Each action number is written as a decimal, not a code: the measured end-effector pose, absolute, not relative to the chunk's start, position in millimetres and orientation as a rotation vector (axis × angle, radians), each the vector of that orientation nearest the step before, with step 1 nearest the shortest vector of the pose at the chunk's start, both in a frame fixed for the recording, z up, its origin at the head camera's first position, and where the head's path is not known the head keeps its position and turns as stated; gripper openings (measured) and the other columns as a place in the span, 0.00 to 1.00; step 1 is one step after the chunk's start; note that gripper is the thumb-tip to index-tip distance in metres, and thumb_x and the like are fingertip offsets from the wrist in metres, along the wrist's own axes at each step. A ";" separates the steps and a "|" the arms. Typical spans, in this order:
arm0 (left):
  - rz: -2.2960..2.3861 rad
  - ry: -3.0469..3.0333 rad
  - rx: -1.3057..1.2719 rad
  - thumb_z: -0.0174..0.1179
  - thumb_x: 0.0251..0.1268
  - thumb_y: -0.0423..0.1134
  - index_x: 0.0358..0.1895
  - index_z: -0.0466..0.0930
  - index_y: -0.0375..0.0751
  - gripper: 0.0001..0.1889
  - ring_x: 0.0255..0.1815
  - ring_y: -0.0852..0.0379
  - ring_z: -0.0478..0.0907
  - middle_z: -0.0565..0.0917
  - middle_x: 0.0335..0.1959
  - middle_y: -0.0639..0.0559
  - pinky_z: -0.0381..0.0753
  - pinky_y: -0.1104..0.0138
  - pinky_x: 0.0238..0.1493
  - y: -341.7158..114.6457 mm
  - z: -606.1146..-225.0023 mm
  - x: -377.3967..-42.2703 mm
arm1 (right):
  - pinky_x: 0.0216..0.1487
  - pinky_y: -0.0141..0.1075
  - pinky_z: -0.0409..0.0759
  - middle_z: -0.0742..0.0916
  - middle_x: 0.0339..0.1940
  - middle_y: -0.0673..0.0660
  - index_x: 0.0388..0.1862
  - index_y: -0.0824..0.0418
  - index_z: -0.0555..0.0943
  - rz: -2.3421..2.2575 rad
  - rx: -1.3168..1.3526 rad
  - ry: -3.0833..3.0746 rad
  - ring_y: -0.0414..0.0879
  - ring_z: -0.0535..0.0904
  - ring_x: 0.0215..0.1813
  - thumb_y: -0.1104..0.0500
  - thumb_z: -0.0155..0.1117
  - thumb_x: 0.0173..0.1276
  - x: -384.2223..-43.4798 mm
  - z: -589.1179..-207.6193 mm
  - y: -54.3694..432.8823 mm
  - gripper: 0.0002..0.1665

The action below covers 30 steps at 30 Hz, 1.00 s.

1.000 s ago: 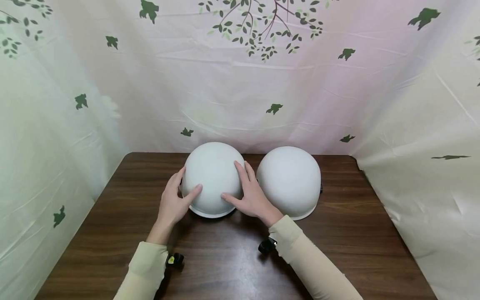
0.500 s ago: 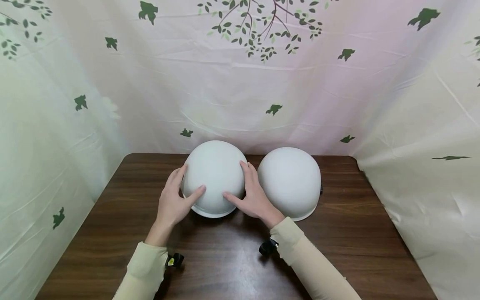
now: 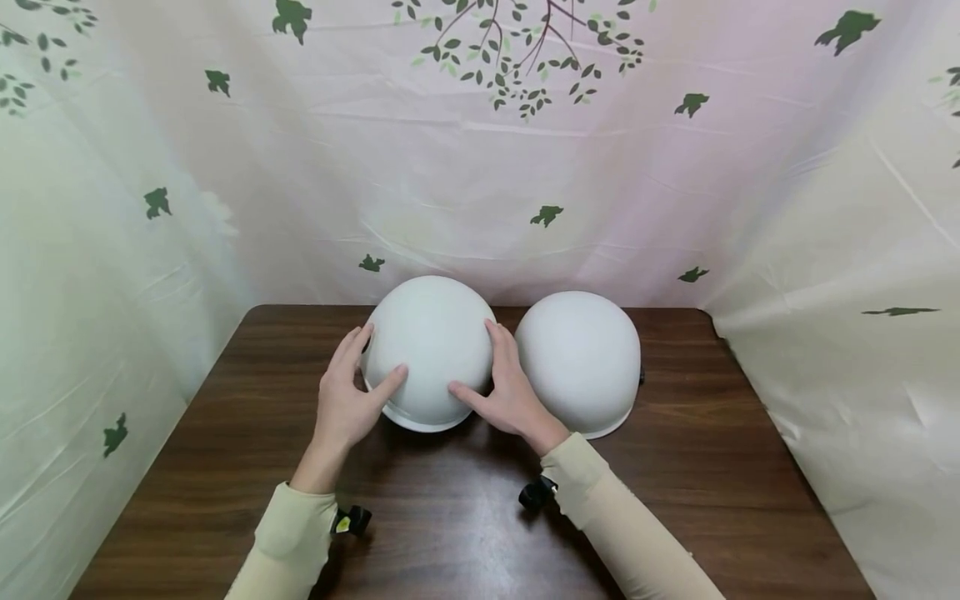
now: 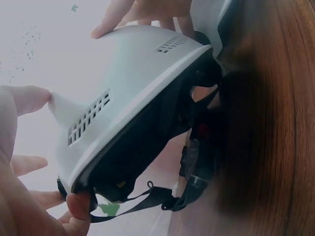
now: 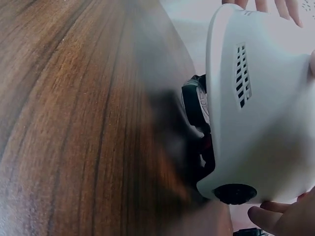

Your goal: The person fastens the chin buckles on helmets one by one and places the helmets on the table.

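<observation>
Just right of the grip, a white dome-shaped shell [image 3: 579, 360] stands on the dark brown wood-grained table [image 3: 450, 500], with a thin rim along its near lower edge and a small dark piece [image 3: 642, 377] at its right side. The table spreads beneath the grip and out to both sides of it, a pale sheen showing on the near surface. Beyond the grip and flanking it, a whitish curtain [image 3: 450, 183] hangs, printed with green birds [image 3: 547, 216] and, well above the grip, leafy branches [image 3: 528, 50].
</observation>
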<state>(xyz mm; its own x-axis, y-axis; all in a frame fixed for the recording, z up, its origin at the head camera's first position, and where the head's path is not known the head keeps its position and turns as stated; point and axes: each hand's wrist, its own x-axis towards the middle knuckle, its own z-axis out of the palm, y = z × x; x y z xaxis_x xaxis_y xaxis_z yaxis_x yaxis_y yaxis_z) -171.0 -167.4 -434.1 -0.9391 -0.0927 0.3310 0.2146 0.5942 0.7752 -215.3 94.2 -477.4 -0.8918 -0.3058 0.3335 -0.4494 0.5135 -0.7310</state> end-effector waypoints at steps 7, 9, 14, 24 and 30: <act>-1.272 -2.388 -0.159 0.75 0.63 0.50 0.78 0.71 0.49 0.40 0.74 0.34 0.71 0.65 0.81 0.40 0.82 0.36 0.57 -163.9 -430.0 -169.2 | 0.80 0.58 0.61 0.56 0.84 0.65 0.87 0.58 0.43 1.387 0.661 -2.540 0.57 0.56 0.83 0.39 0.71 0.66 -214.8 -477.2 92.7 0.65; -1.279 -2.367 -0.173 0.76 0.62 0.49 0.77 0.72 0.49 0.40 0.71 0.35 0.73 0.65 0.81 0.41 0.85 0.39 0.52 -163.3 -428.8 -169.0 | 0.80 0.58 0.60 0.56 0.84 0.66 0.87 0.58 0.42 1.405 0.655 -2.536 0.58 0.56 0.83 0.38 0.71 0.66 -214.6 -477.3 93.0 0.65; -1.273 -2.341 -0.190 0.77 0.61 0.46 0.77 0.73 0.49 0.40 0.47 0.45 0.81 0.68 0.80 0.42 0.85 0.57 0.37 -163.1 -424.4 -168.3 | 0.80 0.59 0.60 0.56 0.84 0.65 0.87 0.57 0.41 1.437 0.636 -2.543 0.57 0.56 0.83 0.37 0.70 0.67 -213.2 -477.6 95.3 0.66; -1.378 -2.217 -0.243 0.79 0.59 0.41 0.76 0.75 0.49 0.39 0.38 0.48 0.83 0.70 0.79 0.44 0.80 0.80 0.35 -163.2 -419.4 -169.1 | 0.80 0.57 0.61 0.57 0.84 0.61 0.87 0.56 0.43 1.456 0.657 -2.567 0.53 0.58 0.82 0.38 0.73 0.66 -213.3 -473.6 99.8 0.65; -1.376 -2.192 -0.283 0.80 0.57 0.37 0.75 0.76 0.47 0.40 0.38 0.48 0.87 0.71 0.78 0.46 0.81 0.80 0.36 -163.1 -420.1 -170.5 | 0.80 0.58 0.61 0.59 0.84 0.62 0.82 0.57 0.56 1.389 0.784 -2.452 0.54 0.54 0.85 0.42 0.76 0.64 -219.7 -467.4 106.3 0.57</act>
<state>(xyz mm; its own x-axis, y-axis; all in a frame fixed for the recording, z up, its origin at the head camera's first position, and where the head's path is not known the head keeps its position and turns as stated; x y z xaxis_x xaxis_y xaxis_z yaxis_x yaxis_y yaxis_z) -170.5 -163.1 -420.1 -0.8370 -0.1005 0.5379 0.4407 0.4588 0.7715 -219.7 106.3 -467.4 -0.8346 -0.3419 0.4319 -0.5462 0.4125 -0.7290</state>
